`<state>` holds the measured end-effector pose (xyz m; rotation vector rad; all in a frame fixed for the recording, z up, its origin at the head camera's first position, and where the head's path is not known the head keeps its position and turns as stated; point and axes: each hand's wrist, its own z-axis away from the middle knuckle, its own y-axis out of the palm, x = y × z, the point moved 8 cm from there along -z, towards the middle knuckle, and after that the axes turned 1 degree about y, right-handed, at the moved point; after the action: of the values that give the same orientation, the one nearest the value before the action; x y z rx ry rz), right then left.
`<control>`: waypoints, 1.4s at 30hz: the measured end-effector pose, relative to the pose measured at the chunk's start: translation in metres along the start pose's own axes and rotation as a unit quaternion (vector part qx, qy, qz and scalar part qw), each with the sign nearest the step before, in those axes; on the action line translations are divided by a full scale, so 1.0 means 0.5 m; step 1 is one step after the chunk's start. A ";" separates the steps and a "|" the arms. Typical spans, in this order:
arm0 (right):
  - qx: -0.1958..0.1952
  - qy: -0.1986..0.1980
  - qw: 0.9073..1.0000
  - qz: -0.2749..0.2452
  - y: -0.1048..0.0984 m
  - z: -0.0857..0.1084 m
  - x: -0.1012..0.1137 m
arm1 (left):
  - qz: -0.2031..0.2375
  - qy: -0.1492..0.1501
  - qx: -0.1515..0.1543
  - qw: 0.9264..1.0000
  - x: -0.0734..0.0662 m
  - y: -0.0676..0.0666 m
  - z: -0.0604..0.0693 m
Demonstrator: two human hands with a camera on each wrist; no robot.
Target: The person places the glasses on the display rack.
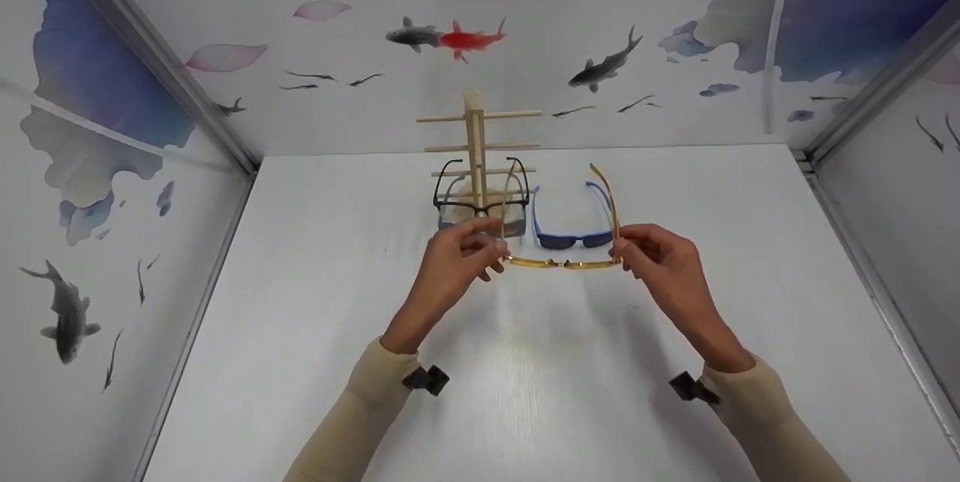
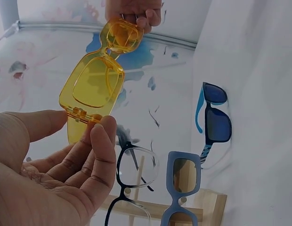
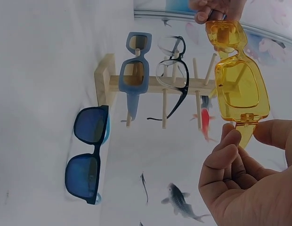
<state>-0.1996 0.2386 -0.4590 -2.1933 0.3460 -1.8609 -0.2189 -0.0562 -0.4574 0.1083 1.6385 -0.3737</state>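
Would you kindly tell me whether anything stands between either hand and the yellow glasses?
Nothing visible does: the left hand and right hand pinch the yellow glasses directly, one at each side.

Four pairs of glasses [image 3: 238, 84], one wooden rack [image 1: 475, 137], two wrist cameras [image 1: 433, 380]

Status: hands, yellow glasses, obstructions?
Left hand, right hand: pinching yellow glasses near hinges. Held up, temples unfolded. Blue sunglasses on table beside stand, possibly in the way.
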 end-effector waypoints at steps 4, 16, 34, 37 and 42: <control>0.001 -0.002 1.000 -0.012 0.005 -0.003 -0.001 | -0.005 0.003 -0.003 1.000 -0.003 -0.007 0.003; 0.002 -0.008 1.000 -0.030 0.028 -0.008 0.015 | 0.000 0.011 -0.018 1.000 -0.008 -0.032 0.014; 0.016 -0.002 1.000 -0.027 0.045 -0.016 0.023 | -0.003 0.011 -0.028 1.000 -0.017 -0.050 0.028; 0.019 -0.004 0.999 -0.029 0.049 -0.017 0.024 | -0.004 0.014 -0.030 0.999 -0.017 -0.054 0.030; 0.025 -0.007 0.999 -0.031 0.057 -0.020 0.025 | 0.003 0.011 -0.030 0.999 -0.012 -0.060 0.032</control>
<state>-0.2083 0.2074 -0.4555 -2.2059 0.2279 -1.8649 -0.2118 -0.0886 -0.4470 0.0732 1.6692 -0.3187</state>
